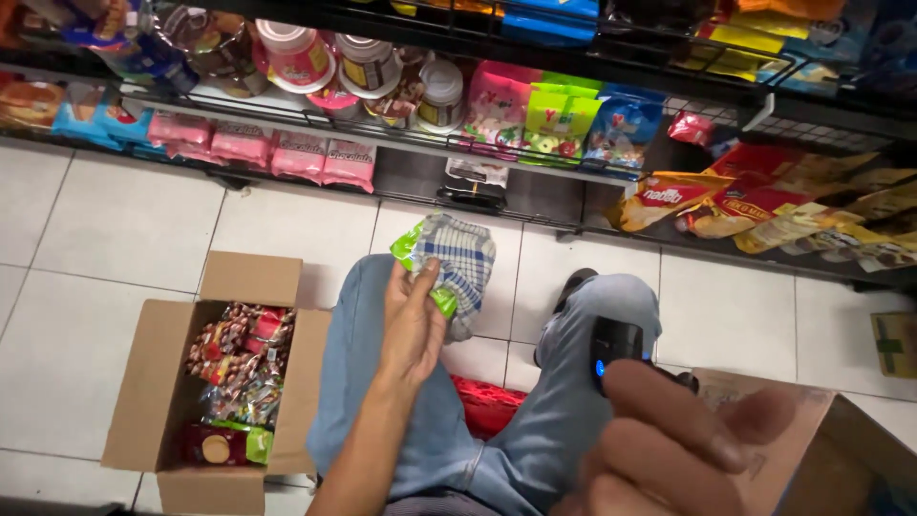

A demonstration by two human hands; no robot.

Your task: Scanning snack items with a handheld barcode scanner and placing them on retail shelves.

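Seated person with a snack packet and cloth in front of a shop shelf

The left hand (413,325) grasps a green packet (413,250) together with a blue checked cloth (460,263), held up at about 12 o'clock from the knees. The right hand (659,449), blurred at 5 o'clock, is clenched around a small black device (614,351) with a blue light. At 9 o'clock an open cardboard box (162,363) of wrapped sweets sits on the tiled floor (115,220); the stocked shelf (535,167) spans 12 o'clock
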